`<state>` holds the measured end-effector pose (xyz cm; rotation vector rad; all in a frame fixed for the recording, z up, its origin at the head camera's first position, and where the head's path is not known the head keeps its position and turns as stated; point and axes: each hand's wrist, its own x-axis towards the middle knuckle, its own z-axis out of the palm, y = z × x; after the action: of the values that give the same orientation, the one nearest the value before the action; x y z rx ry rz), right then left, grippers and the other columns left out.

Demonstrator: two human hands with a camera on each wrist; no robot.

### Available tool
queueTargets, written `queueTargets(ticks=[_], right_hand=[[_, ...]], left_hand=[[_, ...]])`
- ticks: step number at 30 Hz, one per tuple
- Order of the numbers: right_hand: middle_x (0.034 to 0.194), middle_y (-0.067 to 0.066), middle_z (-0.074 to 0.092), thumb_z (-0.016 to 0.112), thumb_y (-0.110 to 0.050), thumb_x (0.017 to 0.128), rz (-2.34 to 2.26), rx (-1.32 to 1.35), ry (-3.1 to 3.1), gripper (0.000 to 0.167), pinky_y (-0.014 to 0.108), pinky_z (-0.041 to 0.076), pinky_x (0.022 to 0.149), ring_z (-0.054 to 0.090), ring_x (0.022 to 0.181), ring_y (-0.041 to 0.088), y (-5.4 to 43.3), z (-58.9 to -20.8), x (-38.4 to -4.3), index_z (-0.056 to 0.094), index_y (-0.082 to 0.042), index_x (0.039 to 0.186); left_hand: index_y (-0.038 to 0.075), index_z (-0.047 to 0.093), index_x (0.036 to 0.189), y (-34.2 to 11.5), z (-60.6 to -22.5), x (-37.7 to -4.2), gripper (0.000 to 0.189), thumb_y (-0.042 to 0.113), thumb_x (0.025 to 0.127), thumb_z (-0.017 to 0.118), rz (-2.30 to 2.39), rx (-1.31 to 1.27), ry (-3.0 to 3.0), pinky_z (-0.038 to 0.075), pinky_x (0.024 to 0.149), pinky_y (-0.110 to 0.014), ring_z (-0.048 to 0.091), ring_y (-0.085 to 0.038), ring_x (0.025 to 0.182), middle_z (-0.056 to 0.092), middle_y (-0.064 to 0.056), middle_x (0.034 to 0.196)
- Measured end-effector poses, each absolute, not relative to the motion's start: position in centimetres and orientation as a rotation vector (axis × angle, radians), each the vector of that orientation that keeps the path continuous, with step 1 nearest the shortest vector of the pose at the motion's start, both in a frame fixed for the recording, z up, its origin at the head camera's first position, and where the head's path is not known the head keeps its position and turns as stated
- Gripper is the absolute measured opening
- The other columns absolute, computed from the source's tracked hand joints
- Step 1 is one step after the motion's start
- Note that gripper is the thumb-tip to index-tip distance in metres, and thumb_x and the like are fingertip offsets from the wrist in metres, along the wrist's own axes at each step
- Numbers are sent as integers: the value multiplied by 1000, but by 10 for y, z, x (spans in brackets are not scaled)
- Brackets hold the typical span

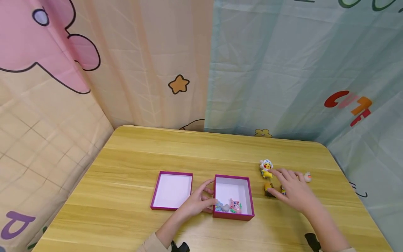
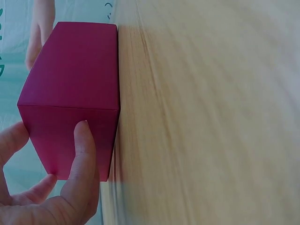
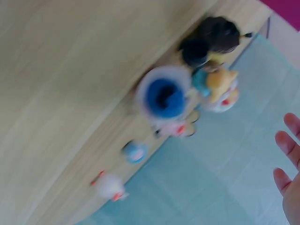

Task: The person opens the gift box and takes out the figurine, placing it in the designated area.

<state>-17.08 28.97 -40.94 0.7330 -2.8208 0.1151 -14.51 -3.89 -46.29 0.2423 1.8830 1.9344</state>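
Observation:
My left hand (image 1: 196,202) holds the left wall of a magenta box (image 1: 233,217) with a white inside. The thumb lies over the rim and the fingers rest against the outer side (image 2: 70,140). A pink figurine (image 1: 235,205) and a blue-grey figurine (image 1: 222,207) lie in the box. To the right, my right hand (image 1: 294,189) hovers over a group of figurines with its fingers spread, holding nothing. Near its fingertips are a yellow figurine with a white hood (image 1: 266,168) and a brown-and-yellow one (image 1: 268,189). The hand partly hides others, including a blue-and-white figurine (image 3: 164,96).
The matching box lid (image 1: 173,190) lies to the left of the box, white inside up. A small white figurine (image 1: 308,177) sits beyond the right hand. Patterned curtains (image 1: 176,56) hang behind the wooden table (image 1: 189,150). The right wrist view is blurred.

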Motion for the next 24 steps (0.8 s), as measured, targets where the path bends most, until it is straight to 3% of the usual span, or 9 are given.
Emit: queueTargets(ticks=[9, 24], right_hand=[[115, 5, 53, 67, -41, 79, 152, 953, -2688, 54, 53, 34, 93, 48, 108, 26, 247, -407, -169, 51, -16, 124], [114, -2, 52, 64, -48, 80, -16, 1266, -2713, 55, 51, 39, 92, 48, 104, 19, 206, -422, -172, 50, -20, 126]], left_hand=[[15, 27, 143, -38, -465, -146, 71, 6, 83, 65, 1950, 236, 1862, 58, 65, -42, 59, -18, 74, 43, -17, 113], [14, 27, 144, -39, -464, -147, 71, 8, 84, 64, 1944, 234, 1855, 57, 67, -43, 59, -18, 75, 43, -17, 113]])
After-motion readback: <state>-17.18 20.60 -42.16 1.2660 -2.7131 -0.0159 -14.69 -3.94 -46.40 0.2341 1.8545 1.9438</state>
